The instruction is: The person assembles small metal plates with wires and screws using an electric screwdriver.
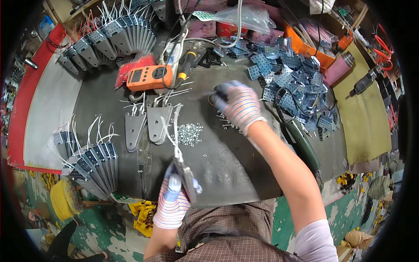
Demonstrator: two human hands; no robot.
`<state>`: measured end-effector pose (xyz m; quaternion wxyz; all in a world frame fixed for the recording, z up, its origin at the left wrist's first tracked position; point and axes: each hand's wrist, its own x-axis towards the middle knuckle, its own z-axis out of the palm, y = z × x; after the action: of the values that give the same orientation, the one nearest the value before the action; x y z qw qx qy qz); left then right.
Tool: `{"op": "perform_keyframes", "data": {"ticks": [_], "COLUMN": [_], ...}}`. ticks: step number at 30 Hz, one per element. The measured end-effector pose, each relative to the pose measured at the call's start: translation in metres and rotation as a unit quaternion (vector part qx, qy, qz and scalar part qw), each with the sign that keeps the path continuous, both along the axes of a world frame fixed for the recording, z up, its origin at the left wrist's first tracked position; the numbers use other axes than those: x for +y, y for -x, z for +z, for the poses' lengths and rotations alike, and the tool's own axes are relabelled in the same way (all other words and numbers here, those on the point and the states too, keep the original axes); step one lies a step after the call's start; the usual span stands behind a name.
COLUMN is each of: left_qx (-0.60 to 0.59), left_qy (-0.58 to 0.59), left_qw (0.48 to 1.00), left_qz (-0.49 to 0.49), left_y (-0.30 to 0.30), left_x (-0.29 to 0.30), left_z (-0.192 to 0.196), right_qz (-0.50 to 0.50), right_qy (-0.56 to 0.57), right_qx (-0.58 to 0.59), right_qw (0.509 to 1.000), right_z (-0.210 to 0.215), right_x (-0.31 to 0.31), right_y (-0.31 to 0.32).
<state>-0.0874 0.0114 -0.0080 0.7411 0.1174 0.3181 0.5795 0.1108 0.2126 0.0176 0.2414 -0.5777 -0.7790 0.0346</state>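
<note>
Wired metal assembly in the left hand, right hand over the screws

The gloved left hand (175,198) grips a slim gray metal assembly (188,180) at the near edge of the dark worktable (222,181), fingers closed around its lower part. The piece stands tilted, seen nearly edge-on, with white wires (175,146) rising from its upper end toward the pile of small nuts (189,134).

The gloved right hand (239,104) is farther forward and to the right, well apart from the assembly. It is blurred, with its fingers bent above and just beyond a scatter of screws (226,123) — whether it pinches anything cannot be told.

Beyond the left hand, two tapered gray assemblies lie side by side, a left one (133,132) and a right one (158,124), the latter near the nuts. Past them sit an orange meter (149,77) and a yellow-and-black screwdriver (187,69). A fanned row of similar assemblies (98,168) stands to the left of the left hand.

Right of the right hand are heaped perforated metal plates (291,83) and, near the forearm, a dark green corded power tool (302,142).
</note>
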Motion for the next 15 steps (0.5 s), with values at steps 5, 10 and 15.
{"op": "perform_keyframes", "data": {"ticks": [5, 10, 15], "left_qx": [-0.134, -0.184, -0.181], "left_qy": [0.017, 0.013, -0.047], "left_qw": [0.989, 0.981, 0.979], "left_qz": [-0.064, -0.061, -0.083], "left_y": [0.003, 0.007, 0.007], "left_x": [0.001, 0.006, 0.009], "left_z": [-0.027, -0.027, -0.029], "right_qz": [-0.020, 0.079, 0.058], "right_qy": [-0.126, 0.051, -0.027], "right_qx": [0.077, 0.036, 0.085], "right_qw": [0.989, 0.995, 0.994], "right_z": [0.021, 0.029, 0.013], "right_x": [0.002, -0.039, -0.018], "right_y": [-0.041, -0.059, -0.053]}}
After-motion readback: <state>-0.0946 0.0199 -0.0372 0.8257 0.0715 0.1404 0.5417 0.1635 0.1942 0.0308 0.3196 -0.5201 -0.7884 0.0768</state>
